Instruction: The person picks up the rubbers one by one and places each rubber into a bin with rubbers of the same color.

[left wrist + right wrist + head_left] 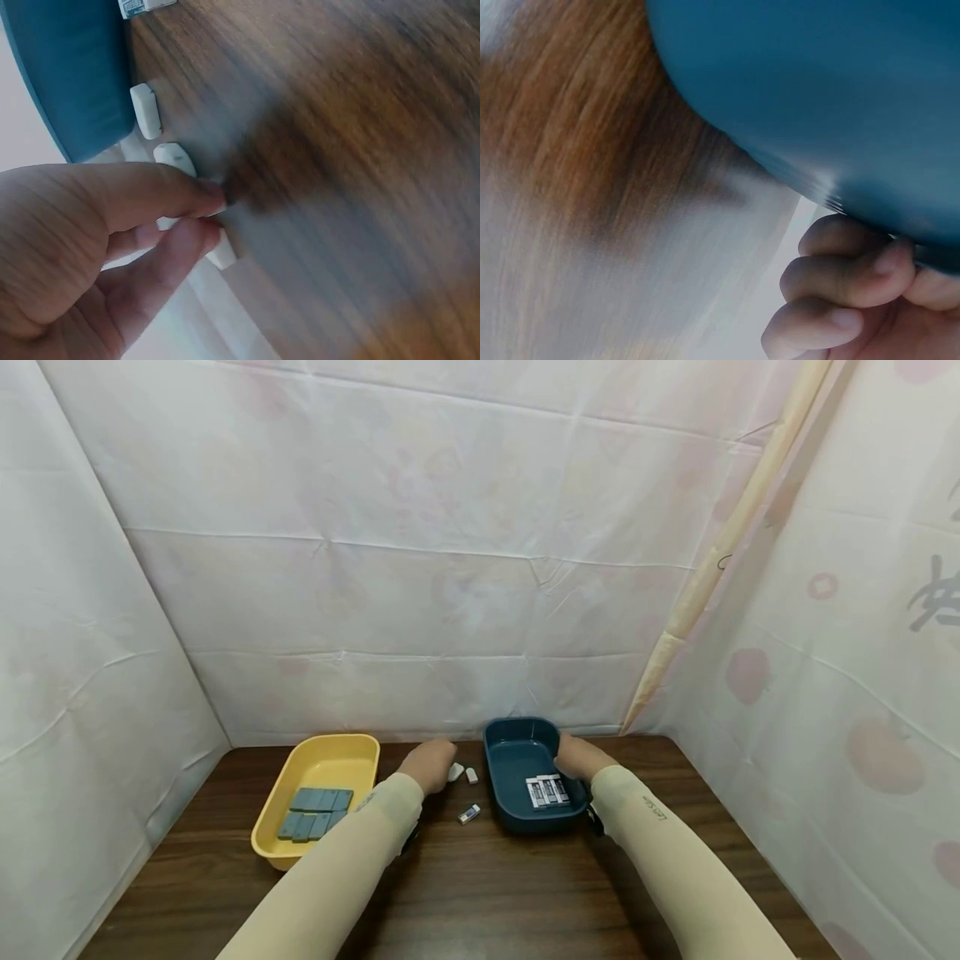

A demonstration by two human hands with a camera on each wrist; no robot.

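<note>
My left hand (430, 764) is low over the back of the table, just left of the blue bin (517, 752). In the left wrist view, its thumb and fingers pinch a small white eraser (166, 223), mostly hidden by them. Close by lie more bare white erasers (174, 159), one of them (472, 775) nearer the bin. My right hand (581, 758) grips the bin's right rim with curled fingers (832, 281). Inside the bin, several erasers in printed sleeves (547, 791) lie side by side.
One more sleeved eraser (469, 814) lies on the brown wooden table (510, 893), in front of the white ones. To the left, a yellow bin (330, 760) holds several grey-green blocks (321, 800). White sheets (420, 610) hang behind and at both sides.
</note>
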